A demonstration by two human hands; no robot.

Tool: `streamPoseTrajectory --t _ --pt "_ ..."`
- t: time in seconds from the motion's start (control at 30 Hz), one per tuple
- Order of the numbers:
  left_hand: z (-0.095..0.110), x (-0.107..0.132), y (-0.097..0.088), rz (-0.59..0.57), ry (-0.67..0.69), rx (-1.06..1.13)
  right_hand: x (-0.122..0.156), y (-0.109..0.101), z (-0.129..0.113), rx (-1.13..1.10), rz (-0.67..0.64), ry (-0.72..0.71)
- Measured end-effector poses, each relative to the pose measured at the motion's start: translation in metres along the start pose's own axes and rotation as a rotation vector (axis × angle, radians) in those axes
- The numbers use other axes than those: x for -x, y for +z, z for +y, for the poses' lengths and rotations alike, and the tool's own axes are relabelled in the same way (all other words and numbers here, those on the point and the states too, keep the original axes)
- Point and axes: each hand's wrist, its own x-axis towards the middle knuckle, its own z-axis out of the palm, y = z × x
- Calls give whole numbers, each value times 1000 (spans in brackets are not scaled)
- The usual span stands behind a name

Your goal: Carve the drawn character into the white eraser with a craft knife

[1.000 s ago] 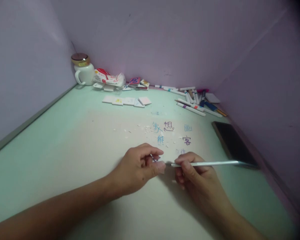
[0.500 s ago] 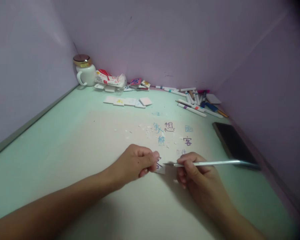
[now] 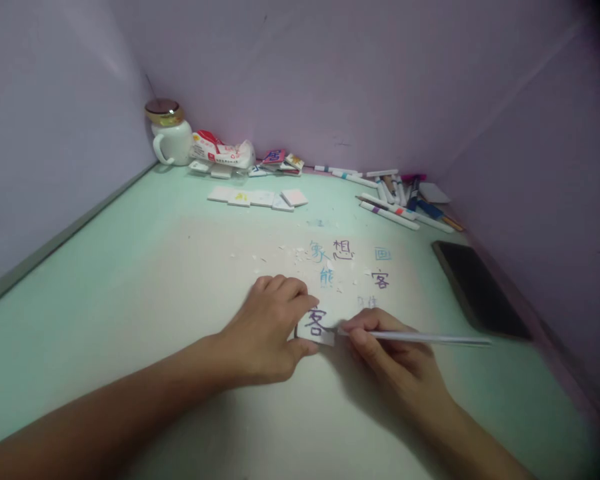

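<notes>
A small white square tile (image 3: 324, 337) with a dark purple Chinese character lies in front of me. My left hand (image 3: 275, 327) grips its left side, the thumb at the near edge and fingers at the far edge. In my right hand (image 3: 387, 347) is a slim silver craft knife (image 3: 435, 338), held like a pen. Its handle points right, and its tip meets the tile's right side near the character. The fingertips partly hide the blade. White shavings (image 3: 341, 283) are scattered just beyond the tile.
Blue and purple characters (image 3: 343, 250) mark the pale work surface (image 3: 220, 267). A dark phone (image 3: 480, 290) lies at right. Along the back are markers (image 3: 390, 215), blank tiles (image 3: 265, 199), painted tiles (image 3: 275, 157), a plastic packet (image 3: 223, 152) and a lidded white mug (image 3: 175, 141).
My left hand has spread from a tight pinch to holding the tile by opposite edges, uncovering the whole character. The knife has come in to the tile, and my right fingers sit closer to its tip.
</notes>
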Motion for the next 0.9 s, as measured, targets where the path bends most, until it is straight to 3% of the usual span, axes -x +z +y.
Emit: streamPoseTrajectory --t 0.9 --pt "-1 -1 2 22 -4 27 -2 -2 -1 101 -62 -41"
